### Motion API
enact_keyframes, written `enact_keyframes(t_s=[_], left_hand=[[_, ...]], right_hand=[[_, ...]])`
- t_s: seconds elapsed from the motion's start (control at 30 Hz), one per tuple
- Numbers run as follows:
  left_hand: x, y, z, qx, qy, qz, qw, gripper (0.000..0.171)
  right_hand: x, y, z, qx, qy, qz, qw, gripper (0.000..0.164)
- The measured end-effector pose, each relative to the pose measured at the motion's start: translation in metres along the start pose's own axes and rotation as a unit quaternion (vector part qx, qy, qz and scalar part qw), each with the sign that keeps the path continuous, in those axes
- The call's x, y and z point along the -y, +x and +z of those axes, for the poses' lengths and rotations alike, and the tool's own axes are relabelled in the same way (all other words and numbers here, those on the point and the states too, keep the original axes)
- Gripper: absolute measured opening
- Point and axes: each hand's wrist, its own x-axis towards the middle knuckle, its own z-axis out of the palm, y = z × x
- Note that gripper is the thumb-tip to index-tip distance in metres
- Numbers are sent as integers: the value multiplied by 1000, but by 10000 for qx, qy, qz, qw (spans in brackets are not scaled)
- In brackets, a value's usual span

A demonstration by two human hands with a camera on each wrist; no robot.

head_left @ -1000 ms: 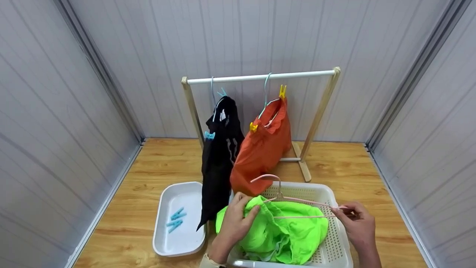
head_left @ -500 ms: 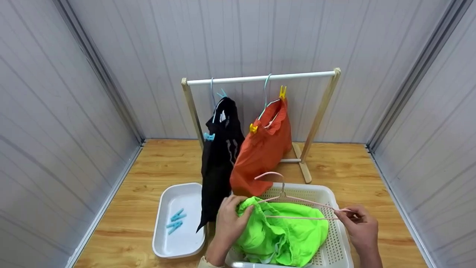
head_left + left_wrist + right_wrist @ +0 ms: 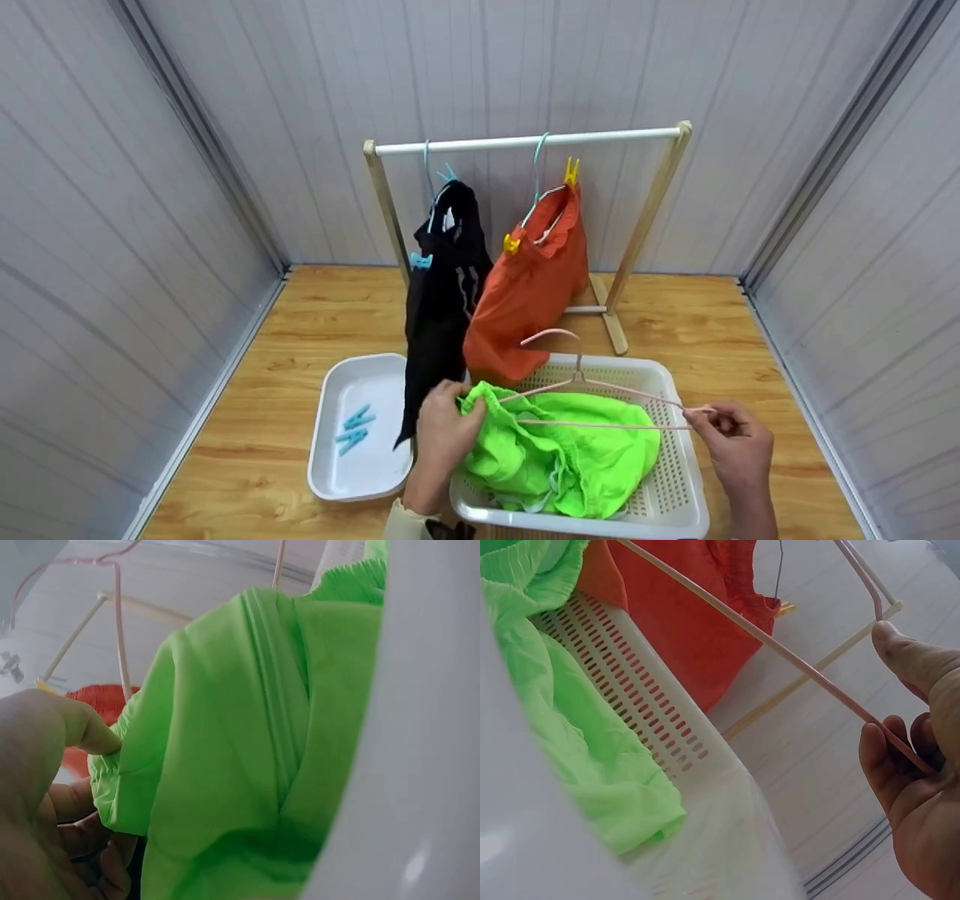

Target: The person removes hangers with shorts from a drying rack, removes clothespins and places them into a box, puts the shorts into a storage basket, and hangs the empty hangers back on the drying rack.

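My left hand pinches the gathered waistband of bright green shorts, which lie bunched in a white perforated basket. Out to the right, my right hand grips one end of a pink clothes hanger, its hook pointing up and left. The hanger's other end passes inside the shorts' waistband near my left hand; its tip is hidden by cloth. In the left wrist view, my thumb presses on the elastic edge. The right wrist view shows the fingers curled at the hanger's lower bar.
Behind the basket stands a rack with a white rail. Black clothing with blue pegs and an orange garment with yellow pegs hang from it. A white tray at left holds two blue clothes pegs.
My left hand has drawn the waistband leftward, and my right hand has shifted slightly right with the hanger. More of the hanger's left arm shows. The head view has tilted a little downward.
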Motion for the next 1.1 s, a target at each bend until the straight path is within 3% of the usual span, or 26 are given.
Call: enact_keyframes(t_s=[0.17, 0.37, 0.57, 0.73, 1.0, 1.1], left_hand=[[4, 2, -3, 20, -280, -99, 9996, 16], [1, 3, -1, 54, -688, 16, 9976, 16], [-4, -1, 6, 581, -799, -46, 9951, 15], [-1, -6, 7, 1062, -135, -160, 9941, 18], [2, -7, 3, 1183, 804, -227, 9895, 8], [3, -8, 3, 1280, 1034, -127, 9863, 19]], right_hand=[[-9, 5, -8, -78, -5, -123, 9999, 19], [-8, 12, -17, -124, -77, -33, 9999, 21], [-6, 13, -33, -224, -351, -114, 9991, 20], [0, 14, -41, -70, -641, -286, 9975, 19], [8, 17, -47, 51, -890, -528, 9946, 19], [10, 18, -49, -25, -926, -460, 9946, 19]])
